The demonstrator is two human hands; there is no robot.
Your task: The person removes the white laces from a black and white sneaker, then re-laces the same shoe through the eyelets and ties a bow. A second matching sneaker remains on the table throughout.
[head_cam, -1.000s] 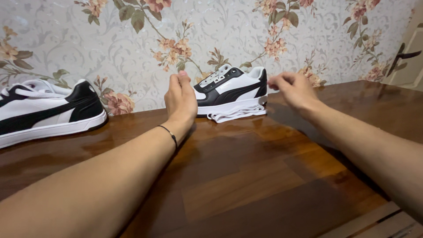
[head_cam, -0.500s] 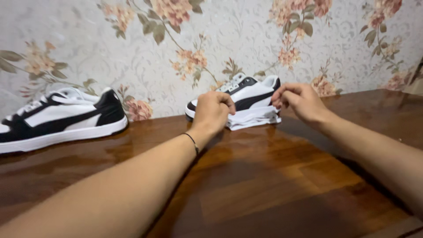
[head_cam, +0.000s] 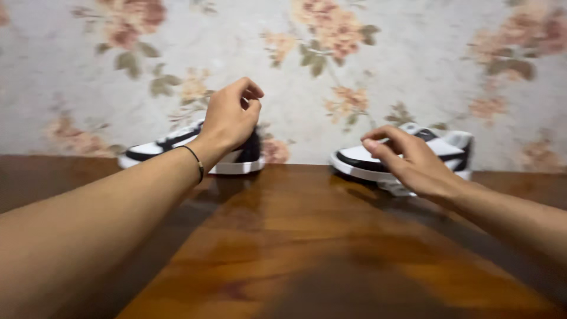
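Note:
Two black-and-white sneakers stand on a glossy brown wooden table against the wall. My left hand is raised in front of the heel of the left sneaker, fingers curled in, with nothing visible in them. My right hand hovers over the toe of the right sneaker, fingers bent and slightly apart. Whether it touches the shoe is unclear. A bit of white lace shows under that hand. A thin black band circles my left wrist. The picture is blurred.
Floral wallpaper covers the wall right behind the sneakers. The tabletop stretches from the shoes toward me, with my two forearms lying over it on either side.
The view swung left, so both sneakers sit nearer the centre. My left hand moved from the right sneaker over to the left one. My right hand stayed at the right sneaker and loosened its pinch.

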